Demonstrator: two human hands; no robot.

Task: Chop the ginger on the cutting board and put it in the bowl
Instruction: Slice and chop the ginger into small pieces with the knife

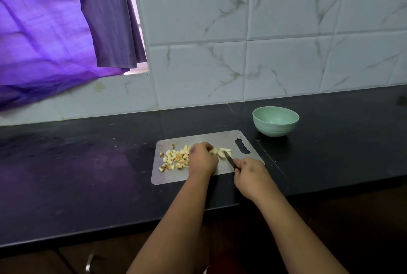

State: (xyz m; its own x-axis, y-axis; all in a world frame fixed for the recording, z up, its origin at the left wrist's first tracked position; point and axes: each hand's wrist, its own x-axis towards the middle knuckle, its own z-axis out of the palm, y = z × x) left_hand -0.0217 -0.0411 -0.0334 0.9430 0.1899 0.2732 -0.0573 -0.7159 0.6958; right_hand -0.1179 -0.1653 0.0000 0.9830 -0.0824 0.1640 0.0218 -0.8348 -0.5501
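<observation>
home kitchen | black countertop (88,163) | marble-look wall tiles (286,64) | purple curtain (44,31)

- You have one steel cutting board (198,178) in front of you, with one handle slot cut into its right end.
- You have one green bowl (275,121) on the counter beyond it.
- You hold one knife (229,159).
- Two hands are on the board: your left hand (202,160) and your right hand (250,174).
- Ginger pieces (176,157) lie in one loose heap on the left; there are too many, too small, to count exactly.
- A few larger ginger chunks (224,152) sit by the blade.
- One purple curtain (55,27) hangs on the left.
</observation>
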